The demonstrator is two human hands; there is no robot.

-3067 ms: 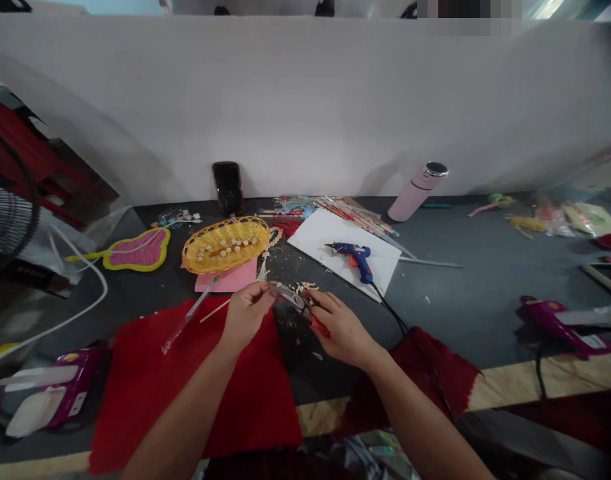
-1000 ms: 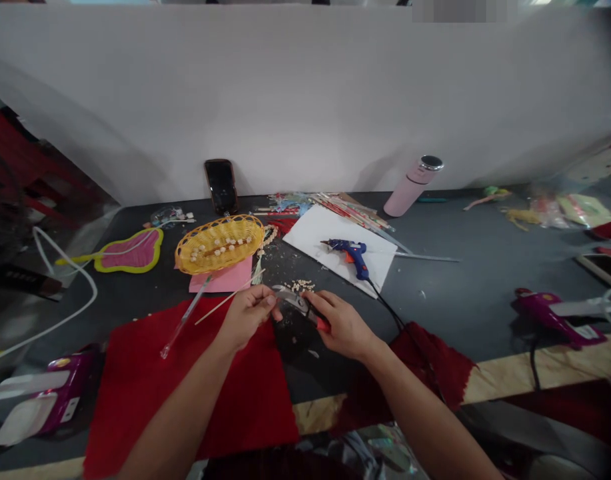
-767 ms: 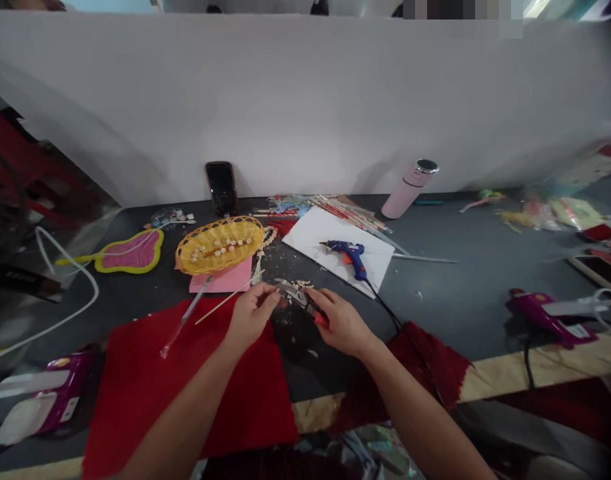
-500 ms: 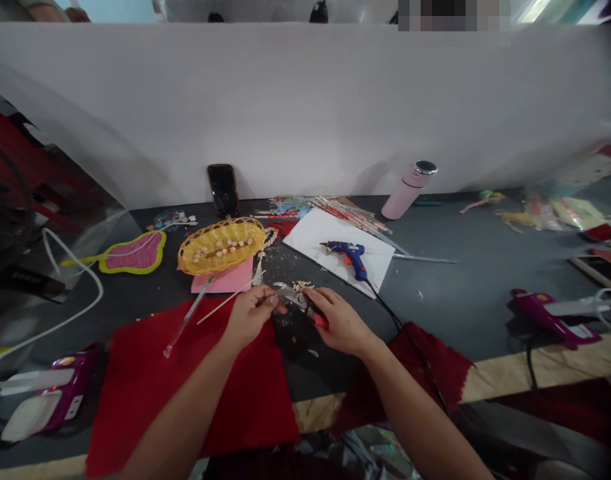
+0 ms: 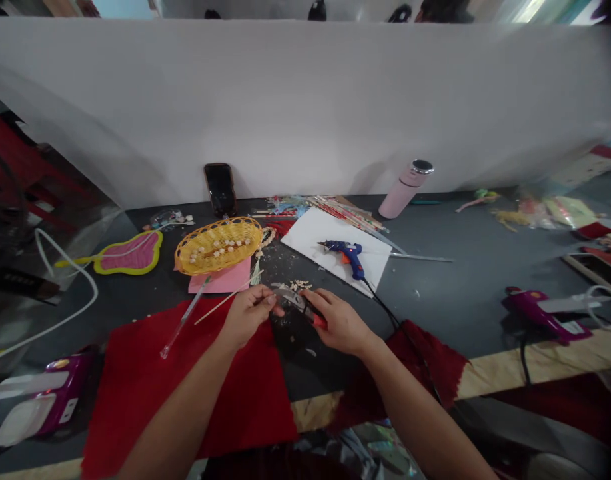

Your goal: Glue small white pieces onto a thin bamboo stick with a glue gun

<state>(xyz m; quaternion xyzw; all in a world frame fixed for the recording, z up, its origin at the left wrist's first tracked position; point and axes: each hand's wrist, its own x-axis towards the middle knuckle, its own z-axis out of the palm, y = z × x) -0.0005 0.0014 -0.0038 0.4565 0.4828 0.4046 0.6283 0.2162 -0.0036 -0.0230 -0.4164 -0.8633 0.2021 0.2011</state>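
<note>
My right hand (image 5: 342,323) grips a pair of red-handled pliers (image 5: 294,297), their metal jaws pointing left toward my other hand. Thumb and forefinger of my left hand (image 5: 250,312) are pinched together close to the jaws; what is between them is too small to make out. Just beyond the pliers lies a little heap of pale bits (image 5: 299,285). A thin wooden stick (image 5: 216,310) runs past the back of my left hand, and I cannot tell whether it touches. Below that hand spreads a red cloth (image 5: 185,393).
A yellow woven basket (image 5: 200,261) with small pale pieces stands on pink paper (image 5: 220,281). A blue glue gun (image 5: 352,255) rests on a white board (image 5: 305,233), its cord passing right of my right hand. Also around: a phone (image 5: 220,189), pink flask (image 5: 404,193) and purple glue guns (image 5: 545,313).
The whole view has shifted slightly left. Both hands and the pliers keep nearly the same pose.
</note>
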